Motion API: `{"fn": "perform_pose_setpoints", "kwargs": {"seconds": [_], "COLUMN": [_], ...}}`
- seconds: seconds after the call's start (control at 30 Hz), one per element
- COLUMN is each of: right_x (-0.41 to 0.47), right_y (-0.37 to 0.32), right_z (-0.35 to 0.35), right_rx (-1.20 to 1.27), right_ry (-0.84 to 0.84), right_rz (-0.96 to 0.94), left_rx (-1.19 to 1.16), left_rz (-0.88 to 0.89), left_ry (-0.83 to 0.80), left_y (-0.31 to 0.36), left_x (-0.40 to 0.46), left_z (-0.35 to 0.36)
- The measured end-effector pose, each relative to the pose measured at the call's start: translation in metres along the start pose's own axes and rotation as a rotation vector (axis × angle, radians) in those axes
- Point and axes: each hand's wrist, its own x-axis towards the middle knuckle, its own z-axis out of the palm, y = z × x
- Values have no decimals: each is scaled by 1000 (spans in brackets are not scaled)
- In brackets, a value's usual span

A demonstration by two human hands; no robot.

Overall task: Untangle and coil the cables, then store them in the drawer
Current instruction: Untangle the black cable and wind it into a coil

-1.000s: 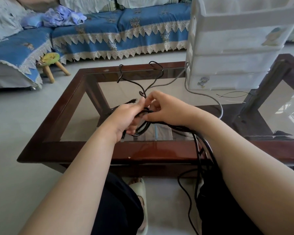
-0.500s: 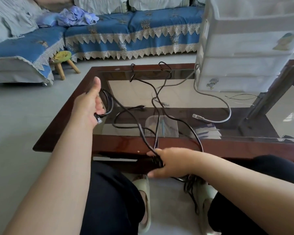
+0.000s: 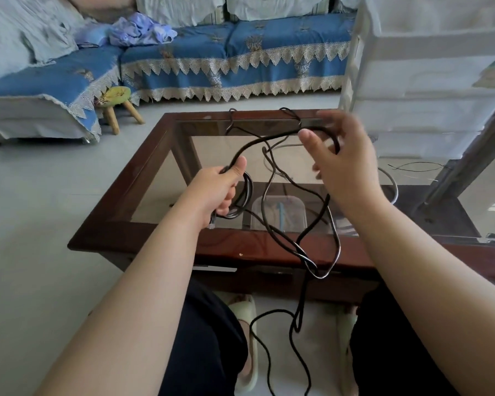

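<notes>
A long black cable runs between both hands above the glass-topped coffee table. My left hand grips a small coil of it, thumb pressed on top. My right hand is raised higher and to the right, fingers curled round a loop of the same cable. Slack from the cable hangs over the table's front edge down to the floor between my legs. A grey cable lies on the glass behind my right hand. The white plastic drawer unit stands on the table's right side, drawers closed.
A thin black wire lies on the glass beside the drawer unit. A clear plastic box shows under the glass. A blue-covered sofa and a small stool stand beyond the table. My slippered feet are below the table edge.
My right hand has risen from the table's front edge to above the glass, carrying a loop of cable. My left hand has moved right and lower, with a coil in it.
</notes>
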Motion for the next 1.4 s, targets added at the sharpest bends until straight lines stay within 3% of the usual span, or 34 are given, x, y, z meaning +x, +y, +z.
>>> {"fn": "perform_pose_setpoints", "kwargs": {"seconds": [0.1,0.17,0.2,0.33,0.47,0.57,0.63,0.77,0.83,1.0,1.07,1.17,1.23,1.4], "right_x": [6,2,0,3,3,-2,-5,-16,-19,-31,-40,-46,-49,-48], "right_y": [3,3,5,14,19,20,19,17,19,25,29,32,35,30], "right_z": [0,10,15,16,22,27,28,27,29,45,52,55,54,56], "right_rx": [-549,-771,-778,-384,-209,-273,-190,688,807,836,705,111,-216,-633], "right_ry": [137,56,-31,-339,-380,-385,-402,-595,-669,-666,-624,-565,-562,-699], "right_rz": [-384,-528,-507,-106,50,69,136,690,742,720,641,428,236,-17], "left_rx": [-27,-154,-245,-501,-626,-698,-716,-852,-933,-1160,-1277,-1376,-1359,-1181], "left_rz": [-22,-21,-18,1,14,-25,-24,-5,-7,-26,-30,-29,-39,-21], "left_ry": [-188,-342,-399,-465,-446,-292,-191,-44,1,197,276,368,415,495], "left_y": [0,2,3,11,19,23,26,27,24,19,16,12,8,7], "left_x": [-3,-4,-4,-5,-5,-3,-2,4,8,23,28,29,29,29], "left_z": [4,4,3,-2,9,19,22,18,16,8,-4,-18,-23,-18]}}
